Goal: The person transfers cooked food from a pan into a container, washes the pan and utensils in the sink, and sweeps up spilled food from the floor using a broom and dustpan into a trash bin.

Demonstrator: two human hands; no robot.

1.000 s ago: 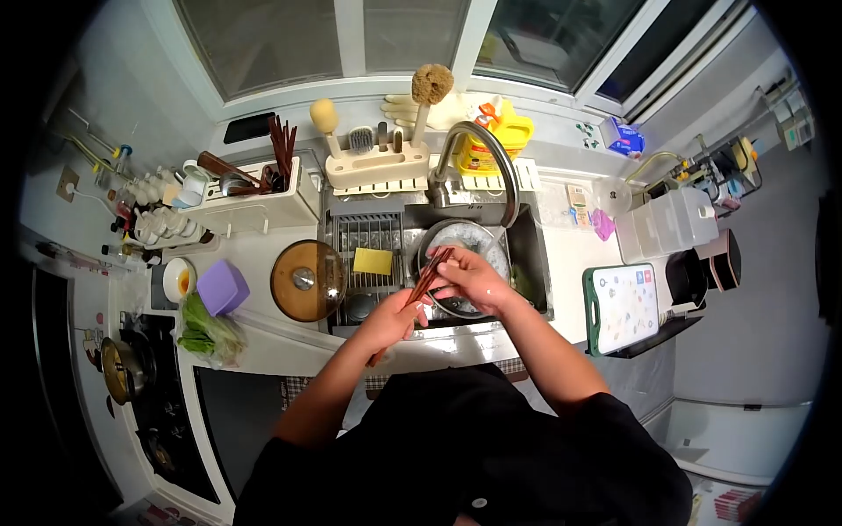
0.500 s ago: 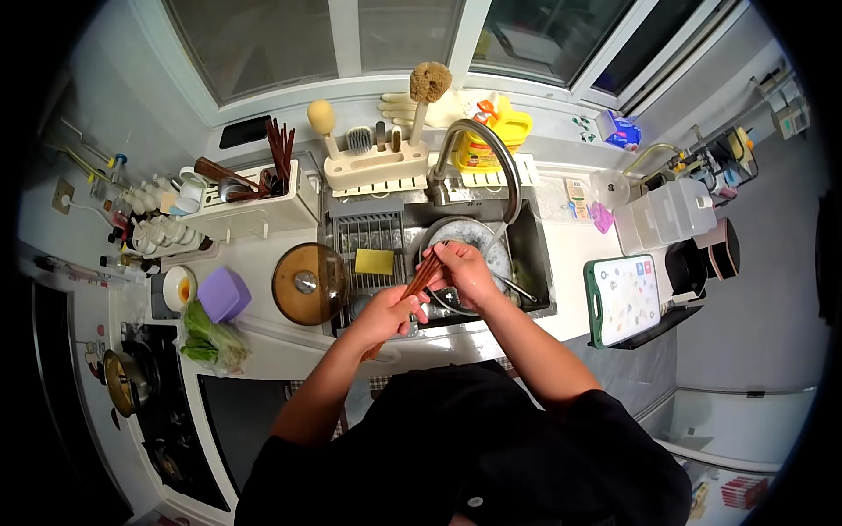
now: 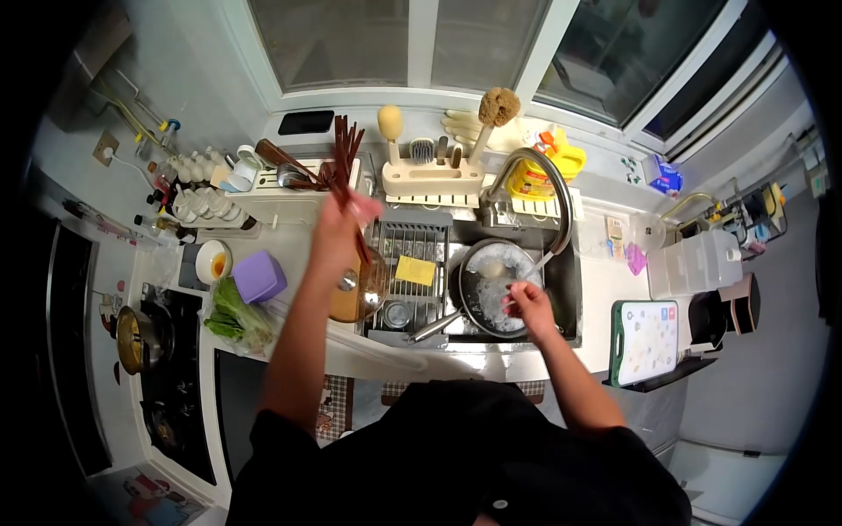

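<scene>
My left hand (image 3: pixel 335 235), smeared by motion, is closed around a bundle of reddish-brown chopsticks (image 3: pixel 363 249) at the front of the white utensil holder (image 3: pixel 289 209). More dark chopsticks (image 3: pixel 345 140) stand upright in that holder, beyond my hand. Over the sink, my right hand (image 3: pixel 531 310) hovers above a frying pan (image 3: pixel 481 309) with suds in it. Its fingers are loosely bent and apart, with nothing visible between them. A glass lid (image 3: pixel 372 285) lies left of the sink, partly hidden by my left forearm.
The curved faucet (image 3: pixel 566 197) arches over the sink. A yellow sponge cloth (image 3: pixel 415 271) lies on the drying rack (image 3: pixel 421 235). A brush stand (image 3: pixel 434 179) is behind it. Left are a purple container (image 3: pixel 260 277) and bagged greens (image 3: pixel 230 311); right, a cutting board (image 3: pixel 647 342).
My left hand has carried the chopsticks from over the sink up and left to the utensil holder. My right hand has let go of them and now hangs over the pan. The view has shifted.
</scene>
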